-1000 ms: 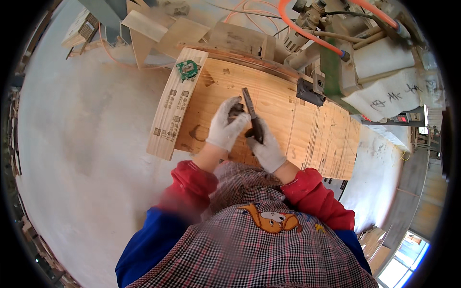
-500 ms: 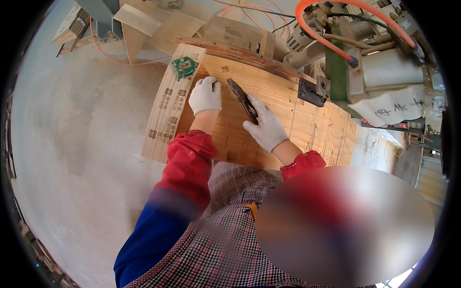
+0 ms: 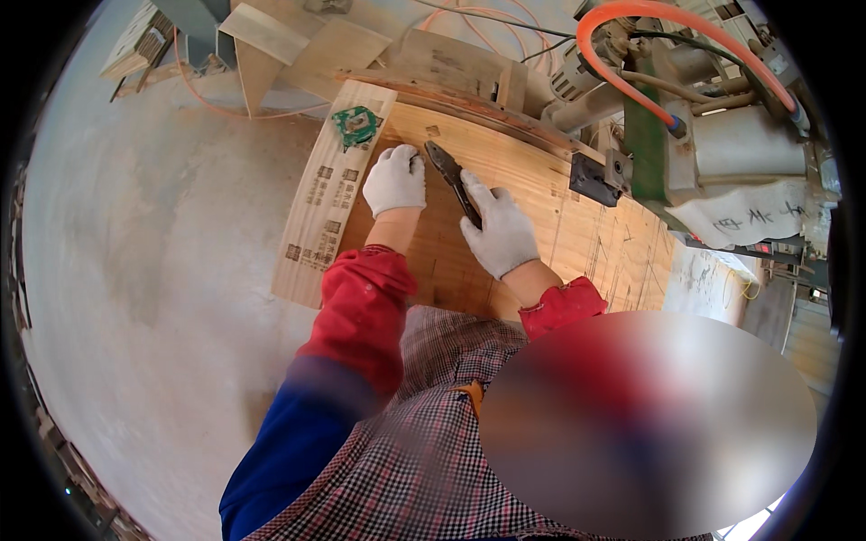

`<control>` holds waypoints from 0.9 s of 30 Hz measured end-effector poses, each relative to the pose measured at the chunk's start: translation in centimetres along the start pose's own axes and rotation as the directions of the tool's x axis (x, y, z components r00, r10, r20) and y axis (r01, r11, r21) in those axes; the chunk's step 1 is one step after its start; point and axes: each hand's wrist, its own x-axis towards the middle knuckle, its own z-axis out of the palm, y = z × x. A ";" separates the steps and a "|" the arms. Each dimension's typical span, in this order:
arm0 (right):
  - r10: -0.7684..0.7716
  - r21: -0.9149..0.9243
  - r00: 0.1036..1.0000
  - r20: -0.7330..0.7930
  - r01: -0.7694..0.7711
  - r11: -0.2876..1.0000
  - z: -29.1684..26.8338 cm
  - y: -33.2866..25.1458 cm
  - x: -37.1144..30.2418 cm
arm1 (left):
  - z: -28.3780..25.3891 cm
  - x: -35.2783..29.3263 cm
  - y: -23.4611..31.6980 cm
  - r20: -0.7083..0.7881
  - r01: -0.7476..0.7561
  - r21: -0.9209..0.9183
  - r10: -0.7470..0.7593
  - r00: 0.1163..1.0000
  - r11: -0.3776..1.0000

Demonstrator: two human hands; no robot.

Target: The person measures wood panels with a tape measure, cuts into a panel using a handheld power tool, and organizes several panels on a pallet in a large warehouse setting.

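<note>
White-gloved, my right hand (image 3: pixel 503 230) is wrapped round the handles of dark metal pliers (image 3: pixel 447 171), whose jaws point away and to the left. Close to those jaws, my left hand (image 3: pixel 395 183), gloved as well, is closed in a pinch. Whatever its fingers may hold is hidden. Both hands are over a wide yellowish wooden board (image 3: pixel 559 243) bearing stamped marks and dark lines. A paler printed wooden strip (image 3: pixel 307 230) lies along its left end, and on that strip's far part rests a small green object (image 3: pixel 355 126) with an angular outline.
A machine (image 3: pixel 740 135) with a thick orange hose (image 3: pixel 713 25) stands at the right, its black block (image 3: pixel 591 178) over the board's far edge. A raised wooden rail (image 3: pixel 469 99) runs behind the board. Loose panels (image 3: pixel 311 54) lie at the far left, beyond the grey floor (image 3: pixel 162 270).
The pliers' tip has come nearer to my left fingers, and my right hand has shifted slightly left. The whole view has moved a little. Both hands remain closed.
</note>
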 end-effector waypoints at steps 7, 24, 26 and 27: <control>-0.063 -0.053 0.998 -0.020 0.062 0.997 0.3 0.2 -0.1 | -0.1 0.0 0.1 0.008 0.021 0.018 -0.021 1.000 1.000; -0.075 -0.027 0.997 -0.029 0.074 0.997 0.0 0.4 -0.4 | -0.3 0.0 0.2 0.048 0.009 0.034 -0.011 0.999 0.999; -0.027 0.078 1.000 -0.003 0.027 0.997 -0.5 -0.1 -0.8 | -0.5 -0.3 -0.1 -0.020 -0.068 -0.040 0.067 0.998 0.997; -0.005 0.132 1.000 0.012 0.003 0.991 -0.6 -0.4 -1.2 | -0.8 -0.7 -0.3 -0.056 -0.108 -0.073 0.104 0.993 0.991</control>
